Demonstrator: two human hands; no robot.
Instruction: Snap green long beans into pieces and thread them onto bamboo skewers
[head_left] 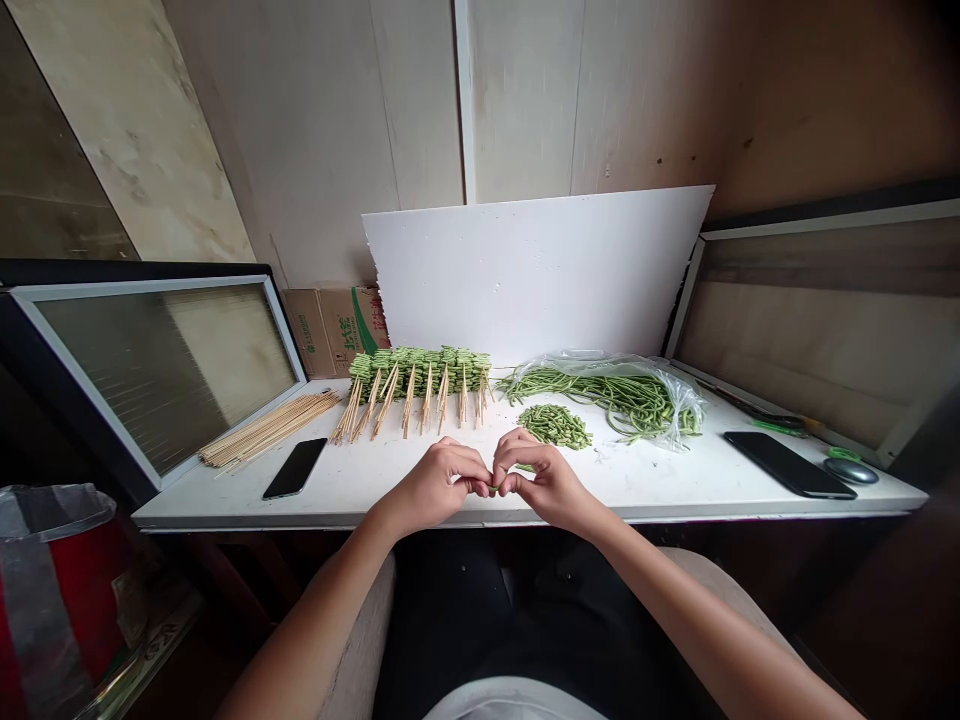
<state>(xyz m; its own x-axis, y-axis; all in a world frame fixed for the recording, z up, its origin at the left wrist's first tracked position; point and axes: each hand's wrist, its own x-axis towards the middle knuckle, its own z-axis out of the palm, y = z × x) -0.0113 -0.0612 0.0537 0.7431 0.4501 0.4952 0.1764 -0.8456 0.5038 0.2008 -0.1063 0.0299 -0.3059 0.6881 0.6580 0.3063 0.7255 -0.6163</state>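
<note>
Close together over the table's front edge, my left hand (442, 482) and my right hand (544, 482) both pinch a short piece of green bean (493, 489). Fingers cover most of it. Just beyond my right hand lies a pile of cut green bean pieces (556, 425). Long whole green beans (600, 388) rest in a clear plastic bag behind that pile. Skewered green beans (420, 365) are stacked in a row at the back, their bare stick ends pointing towards me.
Loose bamboo skewers (270, 428) lie at the left of the white table (360, 495), near a phone (295, 468). At the right are a larger dark phone (787, 464) and a mouse-like rounded object (851, 469). A white board (532, 275) leans behind; a lined bin (67, 570) stands left.
</note>
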